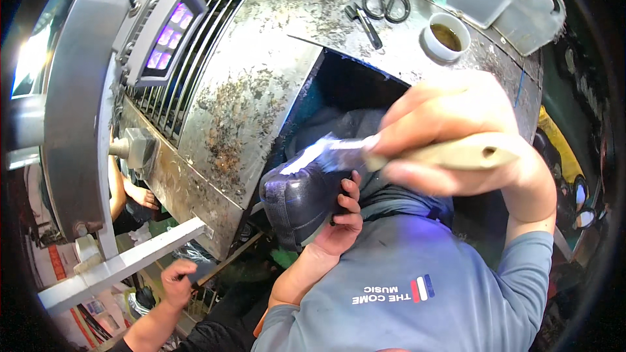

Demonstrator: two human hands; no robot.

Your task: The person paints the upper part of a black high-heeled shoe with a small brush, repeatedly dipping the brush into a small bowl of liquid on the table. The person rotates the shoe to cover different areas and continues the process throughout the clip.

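Note:
A black shoe [297,205], tilted with one end toward the lamp, rests in my left hand [342,218], whose fingers wrap around its side. In my right hand [450,133] is a flat paintbrush [469,152] with a pale wooden handle, somewhat blurred. Its bristles touch the shoe's upper edge, where a bright whitish strip shows. Part of my left palm is hidden behind the shoe. Both hands are in front of my body, beside the metal bench [241,114].
A lamp [166,36] glowing violet hangs over a metal grille [208,45]. On the bench are a white cup of brownish liquid [447,37], scissors [386,3], a dark-handled tool [364,26] and translucent plastic jugs [531,13]. A co-worker's hand [179,281] shows lower left, near a white metal bar [124,264].

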